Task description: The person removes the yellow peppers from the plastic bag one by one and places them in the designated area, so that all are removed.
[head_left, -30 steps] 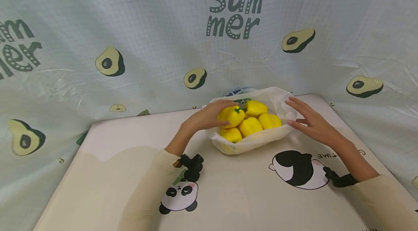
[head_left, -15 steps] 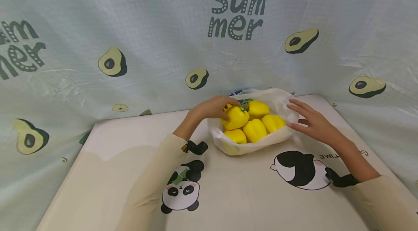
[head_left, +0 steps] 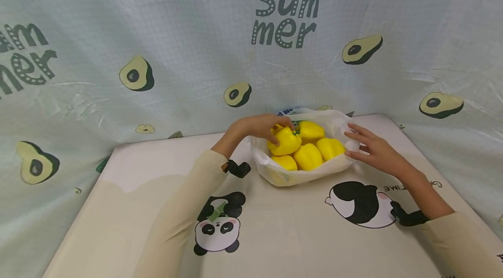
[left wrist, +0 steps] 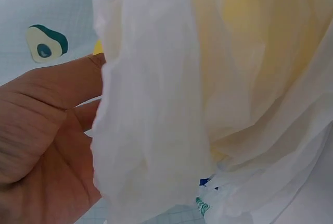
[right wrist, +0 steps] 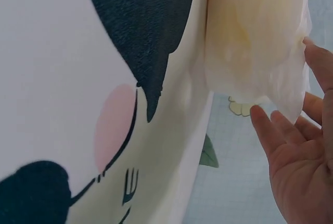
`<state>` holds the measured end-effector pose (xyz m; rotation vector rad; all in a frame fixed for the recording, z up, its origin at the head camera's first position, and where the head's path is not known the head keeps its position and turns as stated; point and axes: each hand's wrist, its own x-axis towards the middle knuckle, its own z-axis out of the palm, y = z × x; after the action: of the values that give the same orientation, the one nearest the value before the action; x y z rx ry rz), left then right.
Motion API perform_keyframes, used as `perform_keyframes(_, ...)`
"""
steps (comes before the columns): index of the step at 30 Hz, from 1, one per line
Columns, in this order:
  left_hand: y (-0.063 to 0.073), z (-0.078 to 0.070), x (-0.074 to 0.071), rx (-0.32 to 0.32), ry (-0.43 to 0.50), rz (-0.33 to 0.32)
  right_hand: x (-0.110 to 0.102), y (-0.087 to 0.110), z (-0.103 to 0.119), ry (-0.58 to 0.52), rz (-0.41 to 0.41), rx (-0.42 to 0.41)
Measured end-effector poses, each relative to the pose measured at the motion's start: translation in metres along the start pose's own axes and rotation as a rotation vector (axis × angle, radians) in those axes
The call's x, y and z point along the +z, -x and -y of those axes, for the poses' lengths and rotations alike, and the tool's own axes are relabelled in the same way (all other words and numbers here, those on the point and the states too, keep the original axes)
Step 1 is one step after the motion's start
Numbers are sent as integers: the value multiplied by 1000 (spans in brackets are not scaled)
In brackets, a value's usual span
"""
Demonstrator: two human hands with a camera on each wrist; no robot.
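A thin white plastic bag (head_left: pixel 298 177) stands wide-mouthed near the back of the table, with several yellow bell peppers (head_left: pixel 308 157) inside. My left hand (head_left: pixel 259 126) reaches over its left rim and grips the upper-left yellow bell pepper (head_left: pixel 284 142), thumb on the near side and fingers curled over the top. In the left wrist view the bag's wall (left wrist: pixel 151 99) hides the fingertips of that hand (left wrist: pixel 47 125). At the bag's right side, my right hand (head_left: pixel 371 149) holds its fingers loosely spread, fingertips right at the rim. The right wrist view shows this hand (right wrist: pixel 307 151) beside the translucent bag (right wrist: pixel 255 36).
A pale tablecloth (head_left: pixel 283 225) with printed pandas covers the table. Behind it hangs a light curtain (head_left: pixel 188 51) with avocado prints, close at the back of the bag. Black wrist mounts sit on both forearms.
My left hand has moved slightly right and deeper into the bag, closing its fingers on the upper-left bell pepper, which has shifted a little right. The right hand has stayed nearly still.
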<state>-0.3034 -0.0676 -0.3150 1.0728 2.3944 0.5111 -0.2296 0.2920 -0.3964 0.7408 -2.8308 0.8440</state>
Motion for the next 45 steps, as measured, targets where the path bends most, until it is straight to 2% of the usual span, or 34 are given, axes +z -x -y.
perform_keyframes(6,-1,-1,-3,-2,-45,24,4,3,-7,-25,15,17)
perform_keyframes(15,1,-6,-10,42,-17,-18,7,8,-10,-1,-94,-103)
perform_keyframes(21,5,-9,-15,41,11,-46,3,8,-9,24,-46,-100)
perform_keyframes(28,11,-10,-19,75,69,-90,-2,11,-8,54,-20,-64)
perform_keyframes(33,12,-8,-20,104,63,-112,-4,11,-5,90,-14,-59)
perform_keyframes(35,13,-8,-20,120,57,-135,-4,11,-5,99,-18,-59)
perform_keyframes(39,20,-7,-19,156,55,-219,-4,11,-5,113,-38,-71)
perform_keyframes(45,35,-5,-17,191,85,-315,-5,13,-6,131,-68,-107)
